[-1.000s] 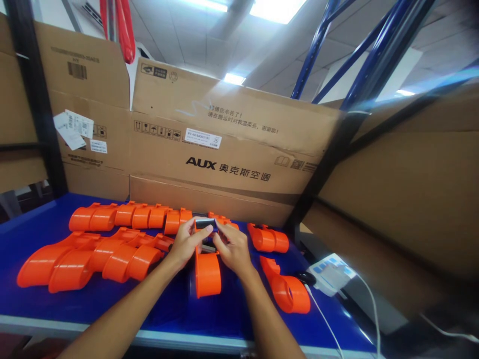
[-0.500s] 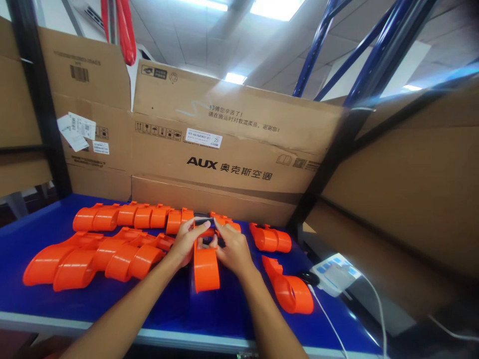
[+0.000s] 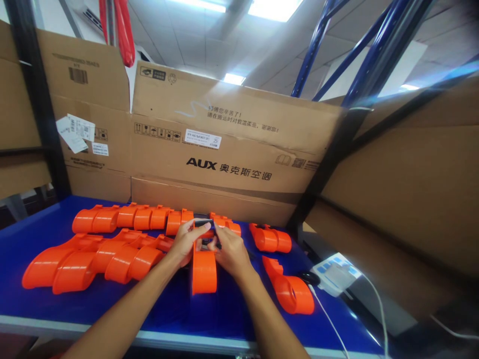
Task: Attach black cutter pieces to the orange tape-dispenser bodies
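Over the middle of the table I hold an orange plastic part point(image 3: 204, 272), a wide round ring hanging below a narrower upper arm. My left hand point(image 3: 186, 241) is closed round the left side of that arm, its thumb along a dark flat piece point(image 3: 203, 224) at the top. From the right, the bent fingers of my right hand point(image 3: 232, 248) grip the same upper end, near the dark piece's tip. My fingers partly hide how the dark piece sits on the part.
Rows of similar orange parts point(image 3: 75, 269) lie on the blue table point(image 3: 164, 311) to the left and behind. More orange parts point(image 3: 295, 295) lie at right, beside a white device point(image 3: 335, 273) with cables. Cardboard panels point(image 3: 232, 149) stand along the back.
My right fingers have shifted slightly around the upper end of the orange part. The hanging ring has moved a little left and down. Everything else stays put.
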`<state>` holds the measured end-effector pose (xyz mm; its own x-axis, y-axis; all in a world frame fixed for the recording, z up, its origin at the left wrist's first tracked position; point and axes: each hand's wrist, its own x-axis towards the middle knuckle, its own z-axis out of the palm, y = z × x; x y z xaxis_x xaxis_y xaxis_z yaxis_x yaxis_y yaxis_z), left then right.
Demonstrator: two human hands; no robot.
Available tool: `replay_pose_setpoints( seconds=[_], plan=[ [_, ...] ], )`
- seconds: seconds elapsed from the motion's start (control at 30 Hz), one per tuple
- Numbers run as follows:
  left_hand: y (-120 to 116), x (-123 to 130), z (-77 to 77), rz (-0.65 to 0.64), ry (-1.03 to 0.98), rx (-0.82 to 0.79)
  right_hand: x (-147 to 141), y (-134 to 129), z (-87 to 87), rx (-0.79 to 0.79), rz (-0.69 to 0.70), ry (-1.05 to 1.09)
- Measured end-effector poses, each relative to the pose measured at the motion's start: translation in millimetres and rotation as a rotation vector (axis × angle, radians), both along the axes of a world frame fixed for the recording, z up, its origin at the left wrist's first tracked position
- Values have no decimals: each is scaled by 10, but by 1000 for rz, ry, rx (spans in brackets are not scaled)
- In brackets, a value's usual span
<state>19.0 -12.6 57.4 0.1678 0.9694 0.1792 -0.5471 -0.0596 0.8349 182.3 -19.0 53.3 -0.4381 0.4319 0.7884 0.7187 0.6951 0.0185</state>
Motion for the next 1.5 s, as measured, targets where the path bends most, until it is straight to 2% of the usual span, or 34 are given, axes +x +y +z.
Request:
replay_pose_setpoints(
  seconds=[0.23,0.4,0.57,0.93,1.03,1.1,1.23,1.3,1.4,1.5],
  plan=[
    [18,-27,-10,28,29,27,53,-18,48,-63,85,89],
    [13,-41,-31,36,175,159,53,-49,46,-123,57,215],
    [7,-46,-50,22,231,229,43,-69,39,-104,53,228],
    [-7,-45,-32,10,184,205,48,-101,103,-110,88,225],
    [-9,-58,-5,-10,117,152,88,-99,144,-215,116,384],
    [-9,-65,11,-16,80,121,143,-67,175,-292,124,566],
    [-14,-59,20,11,48,100,290,84,217,-373,95,958],
    [-24,-52,20,3,40,92,367,178,218,-409,60,1039],
    [-42,-47,26,6,29,71,467,285,192,-391,-5,989],
    [-50,-49,35,22,31,55,533,312,154,-422,-73,811]
  ],
)
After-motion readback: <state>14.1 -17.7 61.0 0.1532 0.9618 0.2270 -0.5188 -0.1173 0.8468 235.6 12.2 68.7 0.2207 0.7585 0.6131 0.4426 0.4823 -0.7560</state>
